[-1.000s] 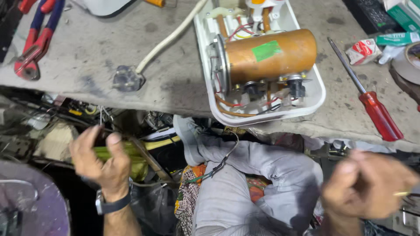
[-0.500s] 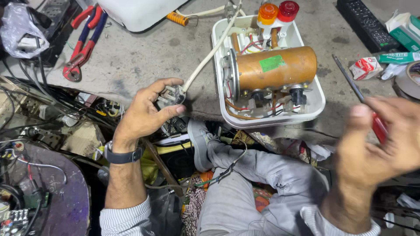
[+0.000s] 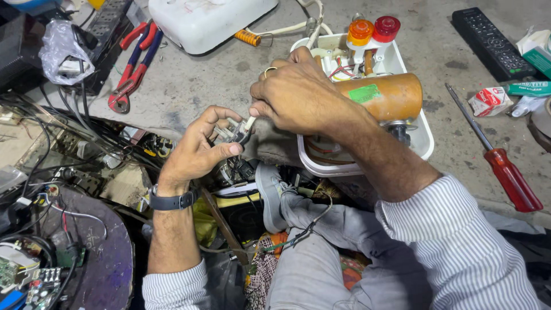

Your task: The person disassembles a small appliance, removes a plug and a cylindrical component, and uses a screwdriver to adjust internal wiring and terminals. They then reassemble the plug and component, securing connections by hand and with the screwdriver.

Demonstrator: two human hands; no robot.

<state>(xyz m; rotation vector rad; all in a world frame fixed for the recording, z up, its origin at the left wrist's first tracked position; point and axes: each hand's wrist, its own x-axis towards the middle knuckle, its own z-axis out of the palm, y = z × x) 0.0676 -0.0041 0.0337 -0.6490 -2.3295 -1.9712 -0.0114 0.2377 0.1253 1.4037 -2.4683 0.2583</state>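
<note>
Even, fairly bright light falls from above on the grey tabletop point(image 3: 189, 86). Shadows beside the grip are soft and short. Below the grip the clutter sinks into dimness. Focus is sharp throughout; the white casing point(image 3: 206, 20) shows mild glare.

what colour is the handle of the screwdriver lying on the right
Red, translucent-looking, on the screwdriver; the head view shows it clearly.

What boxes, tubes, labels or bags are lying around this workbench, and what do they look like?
Small carton: right of the open heater, white with red, crumpled.
Tube: far right edge, green and white, lying flat.
Box: upper right corner, white and teal, partly cut off.
Label: green rectangle stuck on the copper-coloured tank.
Plastic bag: upper left, clear, crinkled.
</note>
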